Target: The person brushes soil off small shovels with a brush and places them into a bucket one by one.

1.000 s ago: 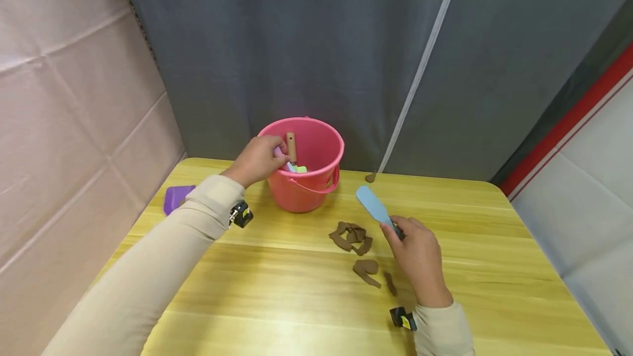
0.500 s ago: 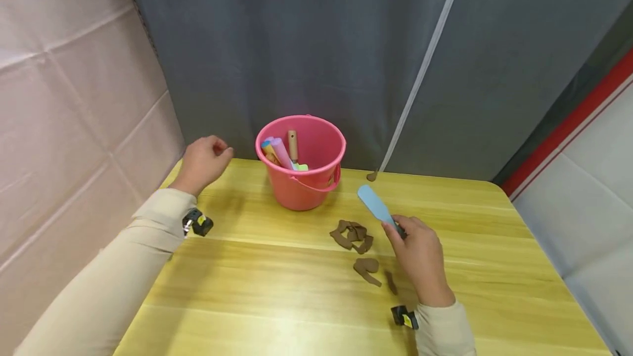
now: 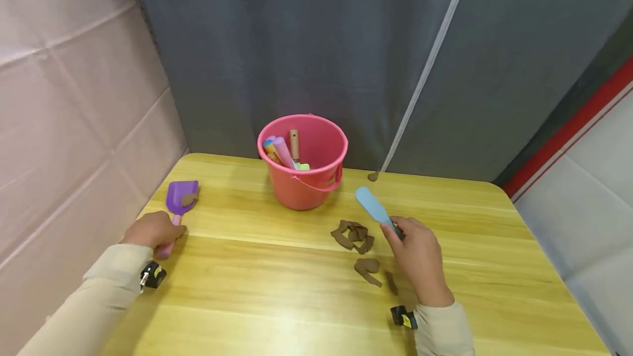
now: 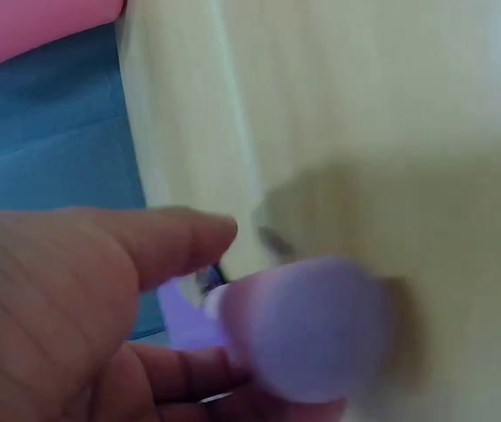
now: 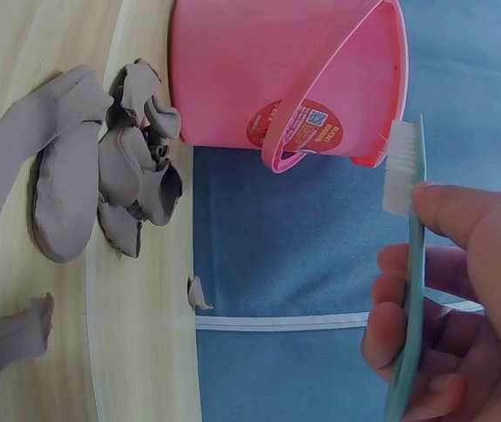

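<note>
At the table's left edge lies a toy shovel with a purple scoop point(image 3: 175, 198) and a pinkish handle point(image 3: 166, 250); a brown clay-like piece point(image 3: 188, 199) sits in the scoop. My left hand point(image 3: 151, 229) is at that handle, its fingers beside it and the thumb apart from it in the blurred left wrist view. My right hand point(image 3: 419, 257) grips a light blue brush point(image 3: 372, 205) above the table. The right wrist view shows the brush's white bristles point(image 5: 400, 167). To the left of this hand lie brown clay-like pieces point(image 3: 352, 236) and a curved strip point(image 3: 368, 271).
A pink bucket point(image 3: 303, 194) stands at the back middle, holding a purple-pink stick point(image 3: 284, 151), a wooden handle point(image 3: 294, 144) and other coloured things. One small brown bit point(image 3: 373, 176) lies by the grey curtain point(image 3: 316, 43) behind the table. A pale wall point(image 3: 84, 125) borders the left.
My left hand has released the purple-pink stick in the bucket and moved left and toward me, to the shovel's handle. My right hand with the brush has hardly moved.
</note>
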`<state>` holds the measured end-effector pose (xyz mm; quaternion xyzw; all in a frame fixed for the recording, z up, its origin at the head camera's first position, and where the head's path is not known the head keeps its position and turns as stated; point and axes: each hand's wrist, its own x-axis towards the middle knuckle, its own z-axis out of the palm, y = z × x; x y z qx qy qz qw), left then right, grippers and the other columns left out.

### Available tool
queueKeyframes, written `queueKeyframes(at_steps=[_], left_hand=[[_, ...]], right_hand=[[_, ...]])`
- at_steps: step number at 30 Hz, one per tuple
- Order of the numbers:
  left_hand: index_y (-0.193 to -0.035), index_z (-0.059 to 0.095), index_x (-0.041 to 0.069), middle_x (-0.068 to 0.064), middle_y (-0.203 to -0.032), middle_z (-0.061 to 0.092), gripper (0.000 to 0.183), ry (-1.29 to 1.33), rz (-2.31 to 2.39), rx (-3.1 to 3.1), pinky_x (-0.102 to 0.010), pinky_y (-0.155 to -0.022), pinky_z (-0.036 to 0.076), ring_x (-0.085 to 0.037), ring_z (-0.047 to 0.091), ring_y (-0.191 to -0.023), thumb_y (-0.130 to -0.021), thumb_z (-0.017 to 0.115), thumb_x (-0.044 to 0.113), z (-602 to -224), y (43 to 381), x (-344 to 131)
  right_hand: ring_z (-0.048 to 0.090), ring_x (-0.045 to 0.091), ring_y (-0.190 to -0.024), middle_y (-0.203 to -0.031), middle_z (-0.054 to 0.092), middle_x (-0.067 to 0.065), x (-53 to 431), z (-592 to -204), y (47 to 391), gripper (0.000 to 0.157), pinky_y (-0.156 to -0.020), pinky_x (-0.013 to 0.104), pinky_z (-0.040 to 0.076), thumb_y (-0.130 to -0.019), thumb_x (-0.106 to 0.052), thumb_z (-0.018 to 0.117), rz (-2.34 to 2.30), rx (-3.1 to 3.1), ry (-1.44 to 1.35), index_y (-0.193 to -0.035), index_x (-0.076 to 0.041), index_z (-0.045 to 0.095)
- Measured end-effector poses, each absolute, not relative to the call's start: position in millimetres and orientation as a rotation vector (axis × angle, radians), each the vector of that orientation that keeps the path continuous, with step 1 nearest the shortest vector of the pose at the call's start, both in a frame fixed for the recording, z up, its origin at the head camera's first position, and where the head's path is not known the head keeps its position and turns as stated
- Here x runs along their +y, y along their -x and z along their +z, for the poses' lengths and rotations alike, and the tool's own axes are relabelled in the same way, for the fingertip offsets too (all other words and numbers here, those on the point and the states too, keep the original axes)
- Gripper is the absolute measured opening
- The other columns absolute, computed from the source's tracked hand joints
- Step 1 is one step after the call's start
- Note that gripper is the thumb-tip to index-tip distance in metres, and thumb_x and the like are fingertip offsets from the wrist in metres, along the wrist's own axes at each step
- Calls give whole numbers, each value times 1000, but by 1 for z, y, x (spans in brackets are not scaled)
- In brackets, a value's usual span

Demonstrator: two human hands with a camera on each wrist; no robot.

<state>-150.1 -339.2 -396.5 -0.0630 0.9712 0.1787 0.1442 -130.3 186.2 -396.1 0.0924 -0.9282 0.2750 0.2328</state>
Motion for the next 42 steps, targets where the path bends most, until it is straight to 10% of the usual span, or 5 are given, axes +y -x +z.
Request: queueKeyframes(at_steps=[17,31,42], left_hand=[[-107,57,-7,-8,-71,58,33,136,1034,2731,-34,-49,49,-21,56,-56,-95,60,23,-410,102,-232],[-94,54,4,-7,-71,55,20,-162,1340,2586,-27,-36,42,-13,50,-42,-87,66,19,-431,80,-111],[-92,56,9,2,-57,48,25,-229,1524,2500,-23,-36,36,-10,46,-36,-103,52,31,-425,83,-79]], right_hand=[[47,15,-57,-76,60,3,186,-396,130,20,-52,31,40,-90,-22,75,781,-2597,-292,-101,-5,74],[44,8,-58,-77,60,-6,158,-404,125,23,-53,26,41,-86,-27,79,583,-2698,-664,-103,-12,76],[44,7,-56,-72,54,-9,159,-410,125,16,-52,28,41,-83,-30,82,444,-2733,-700,-91,-17,76]])
